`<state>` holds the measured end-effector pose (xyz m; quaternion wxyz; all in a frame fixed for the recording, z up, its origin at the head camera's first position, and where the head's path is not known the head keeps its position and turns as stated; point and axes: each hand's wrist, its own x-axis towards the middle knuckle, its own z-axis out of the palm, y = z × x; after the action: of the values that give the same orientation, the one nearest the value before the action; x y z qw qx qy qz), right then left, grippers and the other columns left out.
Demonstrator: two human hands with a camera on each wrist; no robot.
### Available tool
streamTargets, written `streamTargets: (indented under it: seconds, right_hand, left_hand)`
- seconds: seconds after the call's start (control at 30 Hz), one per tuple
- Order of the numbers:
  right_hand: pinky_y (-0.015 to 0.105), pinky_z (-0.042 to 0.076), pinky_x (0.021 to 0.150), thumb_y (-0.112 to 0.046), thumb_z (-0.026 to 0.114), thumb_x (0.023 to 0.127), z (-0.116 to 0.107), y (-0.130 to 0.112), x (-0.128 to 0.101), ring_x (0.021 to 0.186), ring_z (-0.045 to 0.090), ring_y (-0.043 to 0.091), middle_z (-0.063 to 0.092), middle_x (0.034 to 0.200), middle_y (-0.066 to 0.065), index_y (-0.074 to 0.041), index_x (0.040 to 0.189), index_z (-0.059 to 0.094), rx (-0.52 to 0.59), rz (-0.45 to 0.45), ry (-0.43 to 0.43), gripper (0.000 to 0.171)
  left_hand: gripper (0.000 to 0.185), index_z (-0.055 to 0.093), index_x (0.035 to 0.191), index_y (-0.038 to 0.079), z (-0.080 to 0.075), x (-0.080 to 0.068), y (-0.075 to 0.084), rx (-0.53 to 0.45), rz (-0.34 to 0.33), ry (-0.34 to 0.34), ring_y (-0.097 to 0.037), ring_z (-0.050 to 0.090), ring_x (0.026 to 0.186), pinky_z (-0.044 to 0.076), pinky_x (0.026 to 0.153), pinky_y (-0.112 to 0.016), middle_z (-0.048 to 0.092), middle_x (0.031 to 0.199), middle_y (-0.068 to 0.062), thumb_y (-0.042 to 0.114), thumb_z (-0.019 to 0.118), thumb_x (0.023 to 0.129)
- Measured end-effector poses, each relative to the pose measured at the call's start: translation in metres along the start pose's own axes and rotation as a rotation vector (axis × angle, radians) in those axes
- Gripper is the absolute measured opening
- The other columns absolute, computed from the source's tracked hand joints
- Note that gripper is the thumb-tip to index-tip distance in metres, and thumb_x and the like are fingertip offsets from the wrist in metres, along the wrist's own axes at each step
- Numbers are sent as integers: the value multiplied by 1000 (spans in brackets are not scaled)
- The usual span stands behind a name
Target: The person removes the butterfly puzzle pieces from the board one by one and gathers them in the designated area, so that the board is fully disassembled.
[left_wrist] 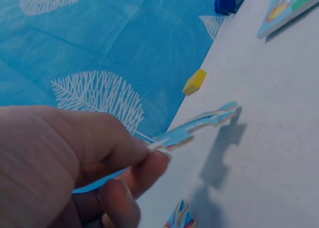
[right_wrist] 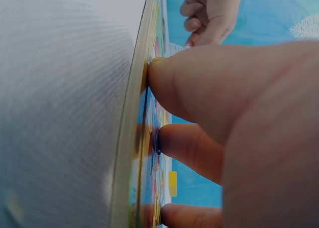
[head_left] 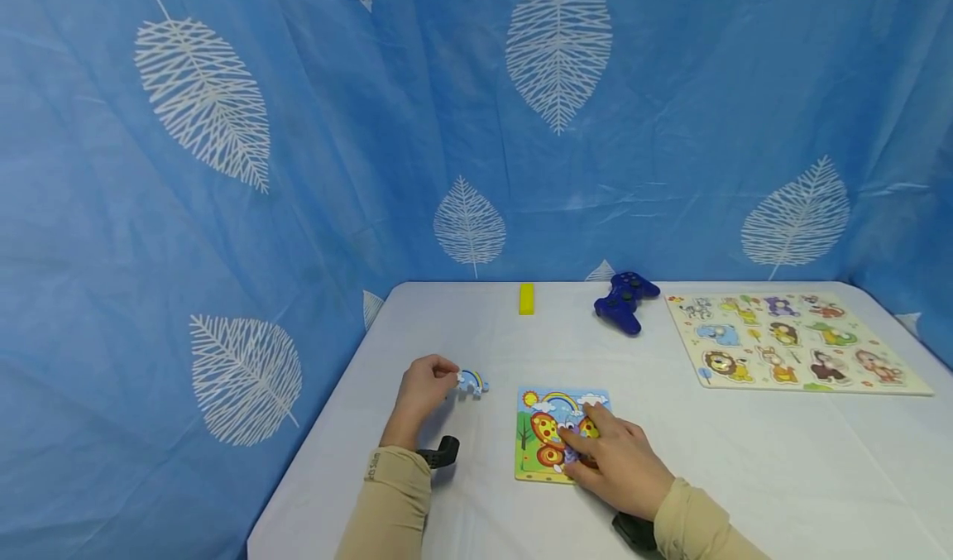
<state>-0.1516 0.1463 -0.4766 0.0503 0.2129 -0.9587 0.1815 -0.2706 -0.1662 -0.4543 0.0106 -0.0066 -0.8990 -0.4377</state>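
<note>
My left hand (head_left: 449, 378) pinches a thin blue puzzle piece with a rainbow (head_left: 472, 380) and holds it just above the white table, left of the board. The left wrist view shows the piece (left_wrist: 199, 126) sticking out of my fingertips (left_wrist: 152, 161) and throwing a shadow on the cloth. My right hand (head_left: 591, 442) lies on a small square puzzle board with a butterfly, sun and rainbow (head_left: 538, 461). In the right wrist view my fingertips (right_wrist: 167, 141) press flat on the board (right_wrist: 130, 153), seen edge-on.
A yellow block (head_left: 526, 298) and a blue game controller (head_left: 625, 299) lie at the back of the table (head_left: 744, 461). An animal peg puzzle (head_left: 792, 341) sits at the right. Another small coloured piece (left_wrist: 180, 215) lies under my left hand. Blue leaf-print cloth hangs behind.
</note>
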Motion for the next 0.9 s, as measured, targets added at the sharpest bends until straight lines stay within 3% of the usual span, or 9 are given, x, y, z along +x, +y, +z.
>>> streamTargets:
  seconds: [0.3, 0.9]
  right_hand:
    - [64, 41, 103, -48, 71, 95, 0, -1, -1, 141, 46, 44, 48, 151, 28, -21, 136, 69, 11, 10, -5, 49]
    - [64, 40, 104, -47, 71, 95, -1, 0, 0, 142, 45, 43, 48, 152, 27, -23, 136, 69, 5, 37, -22, 48]
  left_hand:
    - [9, 76, 94, 10, 3, 2, -5, 134, -56, 6, -20, 64, 81, 51, 72, -37, 72, 89, -4, 16, 69, 93]
    - [8, 73, 97, 10, 9, 1, -6, 195, -72, -20, -19, 62, 82, 49, 71, -37, 71, 95, -6, 15, 66, 97]
